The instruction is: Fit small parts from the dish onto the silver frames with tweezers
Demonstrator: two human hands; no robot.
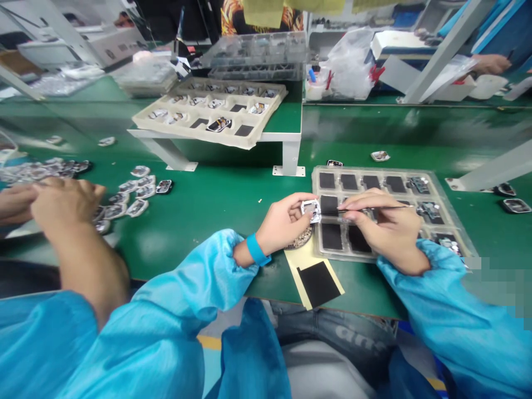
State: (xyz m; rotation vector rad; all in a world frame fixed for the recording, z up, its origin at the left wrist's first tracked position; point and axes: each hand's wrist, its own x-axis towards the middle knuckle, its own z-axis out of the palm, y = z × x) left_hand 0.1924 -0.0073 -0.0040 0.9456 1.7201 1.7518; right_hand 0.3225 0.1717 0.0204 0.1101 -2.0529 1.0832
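Observation:
My left hand [285,220] is closed round a small silver square part [311,210], held just above the green table. My right hand [384,224] pinches thin metal tweezers [380,208] whose tip points left at that part. Both hands hover over the left end of a clear plastic tray [455,219] with black pads and a few small circuit parts in its pockets. A small round dish of tiny pieces [300,239] lies under my left hand. A yellow sheet with a black square [318,282] lies at the table's front edge.
A co-worker's arm and hands [62,208] work at the left beside several loose silver parts [135,194]. A beige tray [210,111] of parts sits on a white raised shelf behind. More loose parts [514,205] lie at the right.

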